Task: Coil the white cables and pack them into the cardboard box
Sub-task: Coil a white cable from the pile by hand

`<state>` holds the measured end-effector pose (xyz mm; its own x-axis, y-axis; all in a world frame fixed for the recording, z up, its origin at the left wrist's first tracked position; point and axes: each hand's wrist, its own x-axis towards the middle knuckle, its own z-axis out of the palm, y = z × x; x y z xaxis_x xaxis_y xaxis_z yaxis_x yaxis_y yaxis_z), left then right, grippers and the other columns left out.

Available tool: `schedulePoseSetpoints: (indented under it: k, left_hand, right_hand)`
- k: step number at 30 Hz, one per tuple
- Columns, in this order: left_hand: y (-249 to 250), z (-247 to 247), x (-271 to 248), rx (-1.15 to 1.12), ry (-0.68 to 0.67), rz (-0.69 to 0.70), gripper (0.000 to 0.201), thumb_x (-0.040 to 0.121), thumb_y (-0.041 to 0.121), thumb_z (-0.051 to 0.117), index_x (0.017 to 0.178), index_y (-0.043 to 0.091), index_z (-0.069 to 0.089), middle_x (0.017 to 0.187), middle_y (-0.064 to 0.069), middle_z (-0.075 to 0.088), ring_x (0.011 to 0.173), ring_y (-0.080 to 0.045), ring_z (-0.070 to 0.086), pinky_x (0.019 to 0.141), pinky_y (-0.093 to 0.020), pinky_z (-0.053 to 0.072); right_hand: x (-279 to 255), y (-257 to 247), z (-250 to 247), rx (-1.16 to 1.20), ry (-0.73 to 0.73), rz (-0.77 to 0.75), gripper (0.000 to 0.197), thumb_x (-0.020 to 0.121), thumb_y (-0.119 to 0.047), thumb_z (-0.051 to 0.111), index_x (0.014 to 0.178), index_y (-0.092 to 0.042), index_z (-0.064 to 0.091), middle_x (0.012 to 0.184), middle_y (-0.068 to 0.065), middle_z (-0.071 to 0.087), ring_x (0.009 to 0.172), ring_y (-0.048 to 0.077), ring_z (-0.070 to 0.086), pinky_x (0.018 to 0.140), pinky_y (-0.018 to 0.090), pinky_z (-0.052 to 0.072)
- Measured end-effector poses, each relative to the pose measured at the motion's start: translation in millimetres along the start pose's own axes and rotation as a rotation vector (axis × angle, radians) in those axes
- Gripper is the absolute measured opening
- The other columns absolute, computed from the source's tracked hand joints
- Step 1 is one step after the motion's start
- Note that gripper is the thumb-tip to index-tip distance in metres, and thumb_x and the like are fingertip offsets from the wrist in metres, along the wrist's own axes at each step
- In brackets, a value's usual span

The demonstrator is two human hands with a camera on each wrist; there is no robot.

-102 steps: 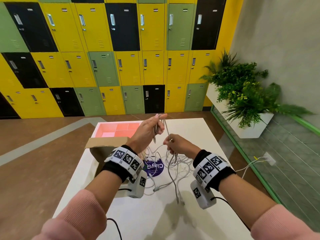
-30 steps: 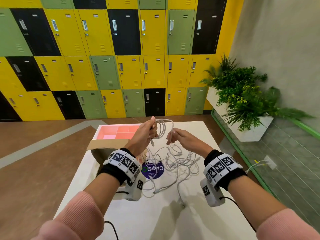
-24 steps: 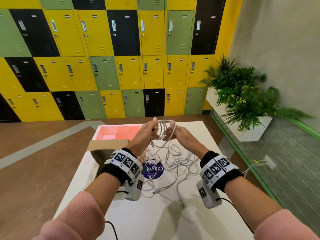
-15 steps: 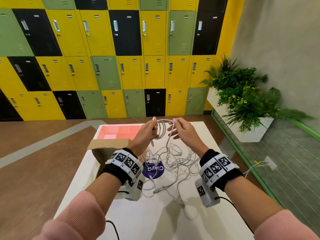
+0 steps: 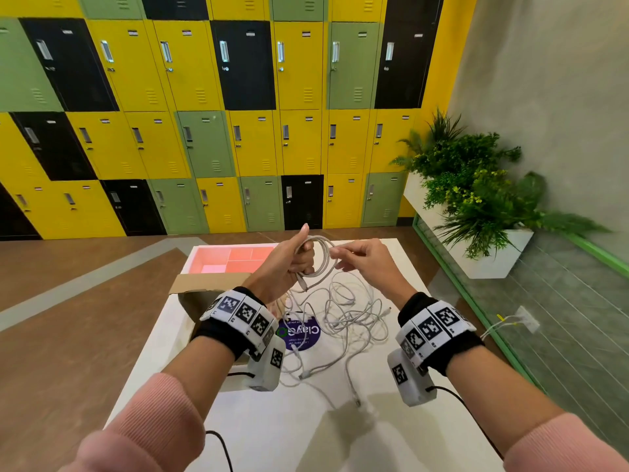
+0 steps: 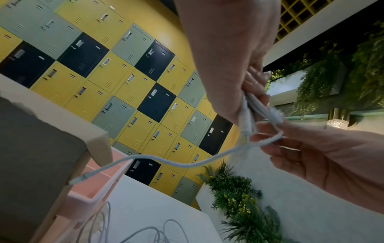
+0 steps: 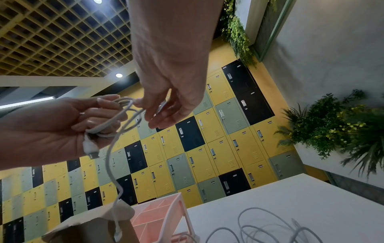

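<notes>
head view: both hands up at frame centre, above the white table [image 5: 401, 267]; left hand [image 5: 289, 260] fists a small white coil [image 5: 318, 257], thumb up, right hand [image 5: 364, 264] pinches the loop's right side. loose white cables [image 5: 350, 315] sprawl below, cardboard box [image 5: 200, 291] at the table's left edge, pink tray [image 5: 218, 257] behind it, bare tabletop toward the bottom. against half a second ago, the hands sit closer and the coil looks tighter

left wrist view: coil [image 6: 261, 106] clamped at upper right, a tail drooping lower left over the box [image 6: 41, 148]

right wrist view: right fingertips [image 7: 143, 103] nip the loop, centre left; cables [image 7: 259, 226] lower right
</notes>
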<state>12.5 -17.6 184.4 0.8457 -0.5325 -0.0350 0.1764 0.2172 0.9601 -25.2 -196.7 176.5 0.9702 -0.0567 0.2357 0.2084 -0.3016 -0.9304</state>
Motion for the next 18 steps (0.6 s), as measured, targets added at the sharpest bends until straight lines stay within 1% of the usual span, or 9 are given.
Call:
schedulePoseSetpoints:
  k: [2, 4, 6, 8, 9, 11, 13, 16, 18]
  left_hand:
    - [1.6, 0.3, -1.6, -0.018, -0.016, -0.002, 0.042, 0.100, 0.043, 0.036, 0.068, 0.017, 0.042, 0.047, 0.009, 0.024, 0.041, -0.007, 0.020, 0.051, -0.022, 0.031]
    - [1.5, 0.2, -1.4, -0.048, -0.027, 0.004, 0.042, 0.101, 0.042, 0.035, 0.066, 0.018, 0.039, 0.047, 0.009, 0.024, 0.041, -0.007, 0.020, 0.052, -0.023, 0.029]
    - [1.7, -1.3, -1.3, -0.086, -0.035, -0.008, 0.044, 0.101, 0.041, 0.036, 0.063, 0.020, 0.036, 0.046, 0.010, 0.023, 0.041, -0.007, 0.019, 0.051, -0.023, 0.028]
    - [3.0, -4.2, -2.2, -0.095, -0.042, -0.025, 0.045, 0.100, 0.041, 0.039, 0.059, 0.021, 0.036, 0.046, 0.010, 0.022, 0.040, -0.006, 0.018, 0.050, -0.022, 0.027]
    - [3.9, -5.6, -2.9, -0.086, -0.046, -0.033, 0.046, 0.099, 0.040, 0.039, 0.058, 0.021, 0.037, 0.045, 0.010, 0.022, 0.039, -0.006, 0.018, 0.049, -0.022, 0.028]
    - [5.0, -8.0, -3.7, -0.049, -0.046, -0.044, 0.044, 0.099, 0.041, 0.040, 0.060, 0.020, 0.040, 0.045, 0.010, 0.023, 0.038, -0.005, 0.020, 0.048, -0.020, 0.030]
    - [4.6, -8.7, -3.9, -0.006, -0.037, -0.043, 0.043, 0.098, 0.044, 0.042, 0.065, 0.017, 0.047, 0.046, 0.010, 0.025, 0.039, -0.005, 0.023, 0.049, -0.019, 0.034]
    - [3.4, -5.5, -5.1, 0.013, 0.012, -0.027, 0.042, 0.097, 0.046, 0.042, 0.074, 0.012, 0.052, 0.047, 0.009, 0.026, 0.041, -0.006, 0.026, 0.051, -0.019, 0.038]
    - [2.7, -2.0, -5.6, 0.025, 0.053, -0.007, 0.042, 0.097, 0.046, 0.041, 0.076, 0.012, 0.052, 0.050, 0.007, 0.026, 0.045, -0.008, 0.026, 0.056, -0.020, 0.038]
  right_hand:
    - [0.4, -0.8, 1.3, -0.006, -0.071, 0.019, 0.030, 0.090, -0.026, 0.062, 0.100, 0.001, 0.072, 0.093, 0.015, 0.072, 0.075, 0.011, 0.067, 0.072, 0.027, 0.054]
    - [-1.0, -4.2, 4.4, 0.020, -0.130, 0.037, 0.033, 0.095, -0.026, 0.055, 0.105, 0.000, 0.070, 0.098, 0.017, 0.071, 0.081, 0.013, 0.067, 0.073, 0.025, 0.053]
    - [-3.5, -8.3, 6.4, 0.079, -0.194, 0.052, 0.034, 0.097, -0.027, 0.050, 0.114, -0.002, 0.066, 0.103, 0.015, 0.071, 0.087, 0.014, 0.067, 0.073, 0.023, 0.053]
    - [-5.9, -11.1, 6.1, 0.142, -0.266, 0.068, 0.034, 0.097, -0.027, 0.049, 0.119, -0.006, 0.063, 0.102, 0.011, 0.070, 0.089, 0.014, 0.067, 0.072, 0.022, 0.053]
    - [-6.5, -11.8, 5.3, 0.155, -0.301, 0.074, 0.032, 0.097, -0.027, 0.050, 0.118, -0.007, 0.064, 0.099, 0.009, 0.069, 0.088, 0.013, 0.066, 0.071, 0.021, 0.053]
    - [-6.7, -13.2, 3.4, 0.142, -0.362, 0.075, 0.024, 0.096, -0.025, 0.052, 0.108, -0.008, 0.065, 0.093, 0.005, 0.067, 0.083, 0.010, 0.063, 0.069, 0.020, 0.050]
    - [-5.9, -14.5, 2.7, 0.131, -0.395, 0.069, 0.019, 0.095, -0.024, 0.054, 0.100, -0.008, 0.064, 0.087, 0.001, 0.065, 0.077, 0.008, 0.060, 0.067, 0.019, 0.047]
    - [-3.3, -13.7, 4.7, 0.172, -0.400, 0.062, 0.016, 0.096, -0.020, 0.052, 0.094, -0.007, 0.061, 0.080, 0.000, 0.062, 0.072, 0.008, 0.059, 0.063, 0.019, 0.046]
    - [-1.4, -13.3, 6.7, 0.167, -0.378, 0.047, 0.016, 0.099, -0.017, 0.048, 0.094, -0.006, 0.057, 0.078, 0.001, 0.061, 0.070, 0.008, 0.060, 0.063, 0.019, 0.047]
